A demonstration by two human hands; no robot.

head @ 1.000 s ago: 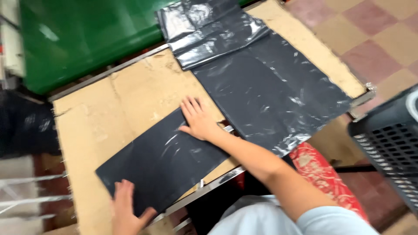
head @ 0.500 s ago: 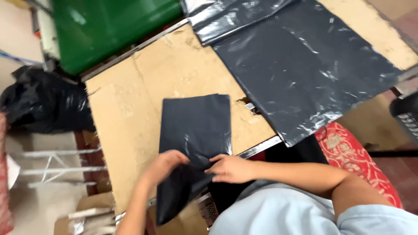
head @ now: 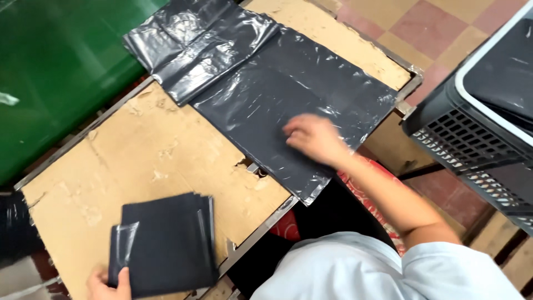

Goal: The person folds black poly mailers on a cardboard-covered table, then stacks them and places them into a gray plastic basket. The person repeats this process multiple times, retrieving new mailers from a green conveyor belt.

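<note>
A folded black plastic bag (head: 166, 244) lies at the near left of the cardboard-covered table (head: 139, 150). My left hand (head: 108, 283) grips its near left corner at the table's edge. A stack of flat black plastic bags (head: 288, 105) is spread across the middle and far side of the table, its far end crumpled. My right hand (head: 313, 139) rests on this stack near its front right part, fingers spread and blurred.
A dark slotted plastic crate (head: 477, 122) stands to the right of the table. A green surface (head: 55, 72) lies beyond the table's left edge. Red patterned cloth (head: 366, 183) shows under my right forearm. Tiled floor is at the top right.
The black bag went from a long strip to a compact folded square at the near left. My right hand left it and moved to the flat bags; my left hand stayed on it.
</note>
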